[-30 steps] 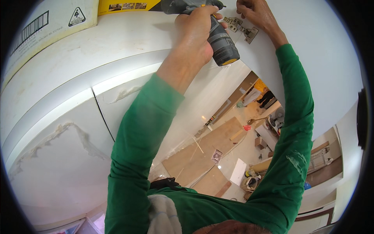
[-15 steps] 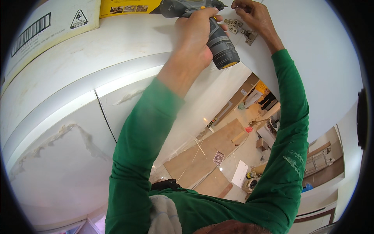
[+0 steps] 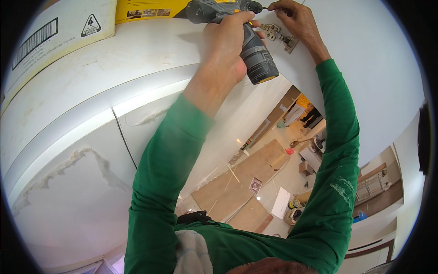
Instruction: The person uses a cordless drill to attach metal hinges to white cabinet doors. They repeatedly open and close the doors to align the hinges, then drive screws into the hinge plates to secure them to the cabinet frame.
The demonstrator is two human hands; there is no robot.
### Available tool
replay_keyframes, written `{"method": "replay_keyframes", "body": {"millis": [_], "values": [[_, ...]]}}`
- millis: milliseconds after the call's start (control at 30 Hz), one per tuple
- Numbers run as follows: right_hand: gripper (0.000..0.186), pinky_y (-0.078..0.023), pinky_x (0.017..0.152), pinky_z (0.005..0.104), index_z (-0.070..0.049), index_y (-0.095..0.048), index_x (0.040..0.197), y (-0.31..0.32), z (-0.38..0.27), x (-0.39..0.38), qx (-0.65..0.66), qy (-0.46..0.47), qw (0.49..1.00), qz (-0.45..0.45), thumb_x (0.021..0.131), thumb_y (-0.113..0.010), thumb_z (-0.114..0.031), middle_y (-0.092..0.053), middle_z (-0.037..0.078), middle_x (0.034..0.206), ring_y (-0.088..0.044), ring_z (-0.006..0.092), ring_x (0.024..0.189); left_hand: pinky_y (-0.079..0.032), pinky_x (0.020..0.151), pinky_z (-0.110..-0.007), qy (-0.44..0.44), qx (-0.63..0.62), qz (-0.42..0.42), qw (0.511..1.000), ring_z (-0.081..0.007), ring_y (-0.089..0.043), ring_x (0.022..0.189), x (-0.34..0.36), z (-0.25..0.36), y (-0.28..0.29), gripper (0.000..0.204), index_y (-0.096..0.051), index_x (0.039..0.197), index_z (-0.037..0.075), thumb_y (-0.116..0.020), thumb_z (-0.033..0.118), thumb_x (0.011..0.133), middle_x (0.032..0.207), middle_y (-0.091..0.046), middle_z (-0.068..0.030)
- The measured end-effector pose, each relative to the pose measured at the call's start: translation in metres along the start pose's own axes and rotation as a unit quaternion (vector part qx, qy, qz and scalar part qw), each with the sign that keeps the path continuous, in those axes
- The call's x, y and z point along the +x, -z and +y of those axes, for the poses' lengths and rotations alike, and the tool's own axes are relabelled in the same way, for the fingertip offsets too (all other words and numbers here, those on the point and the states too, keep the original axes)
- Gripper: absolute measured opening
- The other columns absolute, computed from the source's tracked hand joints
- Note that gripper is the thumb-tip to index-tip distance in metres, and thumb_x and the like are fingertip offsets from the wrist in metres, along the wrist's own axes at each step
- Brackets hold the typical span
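Observation:
My left hand [image 3: 228, 43] is wrapped round the handle of a grey and black cordless drill [image 3: 259, 57] with a yellow-edged base. The drill lies sideways, its chuck and thin bit toward the right. At the bit's tip, the thumb and fingers of my right hand [image 3: 299, 20] are pinched together; anything between them is too small to make out. Just below that hand, a metal cabinet hinge [image 3: 280, 36] is fixed at the edge of a white door panel [image 3: 378, 86].
A white surface [image 3: 141, 50] runs along the left, bearing a white carton [image 3: 54, 36] and a yellow box [image 3: 146, 11]. Far below, boards [image 3: 237, 178] and loose items lie on the floor. Two people [image 3: 305, 109] stand at the back; a ladder [image 3: 369, 189] is at the right.
The small gap between the drill bit and my right fingertips has closed, my right hand shifting slightly left. My left hand keeps its hold on the drill.

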State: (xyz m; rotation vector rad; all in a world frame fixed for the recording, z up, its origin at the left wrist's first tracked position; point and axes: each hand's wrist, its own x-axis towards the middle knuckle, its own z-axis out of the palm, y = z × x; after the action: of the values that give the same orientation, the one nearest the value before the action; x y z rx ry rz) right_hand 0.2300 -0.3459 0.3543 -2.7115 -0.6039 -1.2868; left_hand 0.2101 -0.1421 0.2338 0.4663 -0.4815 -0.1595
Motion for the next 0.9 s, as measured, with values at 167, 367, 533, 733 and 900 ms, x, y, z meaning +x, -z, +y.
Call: {"method": "replay_keyframes", "body": {"millis": [167, 367, 533, 733, 900], "values": [[0.017, -0.058, 0.075, 0.0345, 0.000, -0.080, 0.107, 0.001, 0.002, 0.001, -0.007, 0.016, 1.000, 0.013, 0.097, -0.067, 0.002, -0.079, 0.012, 0.099, -0.069, 0.0166, 0.082, -0.065, 0.067, -0.043, 0.000, 0.001, -0.006, 1.000, -0.0250, -0.071, 0.078, 0.000, 0.000, 0.001, 0.041, -0.055, 0.126, -0.008, -0.074, 0.011, 0.094, 0.105, -0.071, -0.0200], [0.014, -0.061, 0.078, 0.0353, 0.000, -0.080, 0.105, -0.007, 0.006, 0.007, -0.064, 0.002, 0.998, 0.006, 0.100, -0.066, 0.000, -0.081, 0.013, 0.101, -0.073, 0.0204, 0.083, -0.065, 0.067, -0.043, 0.000, -0.006, -0.015, 1.000, -0.0248, -0.071, 0.078, 0.000, 0.000, 0.003, 0.040, -0.055, 0.125, -0.007, -0.074, 0.011, 0.094, 0.105, -0.071, -0.0195], [0.016, -0.061, 0.078, 0.0345, 0.000, -0.080, 0.103, -0.008, 0.004, 0.012, -0.043, -0.048, 0.998, -0.006, 0.099, -0.064, 0.003, -0.081, 0.012, 0.098, -0.074, 0.0200, 0.083, -0.059, 0.058, -0.042, -0.007, -0.020, -0.003, 1.000, -0.0244, -0.068, 0.068, 0.000, 0.001, 0.000, 0.029, -0.057, 0.116, -0.008, -0.069, 0.006, 0.094, 0.092, -0.068, -0.0176], [0.016, -0.061, 0.079, 0.0337, 0.001, -0.080, 0.102, -0.009, 0.007, 0.016, -0.027, -0.029, 0.999, -0.020, 0.097, -0.066, 0.007, -0.081, 0.013, 0.098, -0.073, 0.0178, 0.083, -0.060, 0.059, -0.042, -0.006, -0.017, 0.002, 1.000, -0.0245, -0.068, 0.068, -0.001, 0.003, -0.001, 0.029, -0.057, 0.116, -0.008, -0.069, 0.006, 0.094, 0.093, -0.068, -0.0178], [0.016, -0.062, 0.081, 0.0335, 0.002, -0.080, 0.103, -0.011, 0.009, 0.016, -0.009, 0.007, 1.000, -0.016, 0.096, -0.067, 0.007, -0.081, 0.013, 0.098, -0.074, 0.0193, 0.086, -0.060, 0.059, -0.042, -0.004, -0.019, 0.000, 1.000, -0.0245, -0.067, 0.067, 0.002, 0.001, 0.001, 0.028, -0.058, 0.115, -0.008, -0.069, 0.006, 0.094, 0.093, -0.068, -0.0177]]}}
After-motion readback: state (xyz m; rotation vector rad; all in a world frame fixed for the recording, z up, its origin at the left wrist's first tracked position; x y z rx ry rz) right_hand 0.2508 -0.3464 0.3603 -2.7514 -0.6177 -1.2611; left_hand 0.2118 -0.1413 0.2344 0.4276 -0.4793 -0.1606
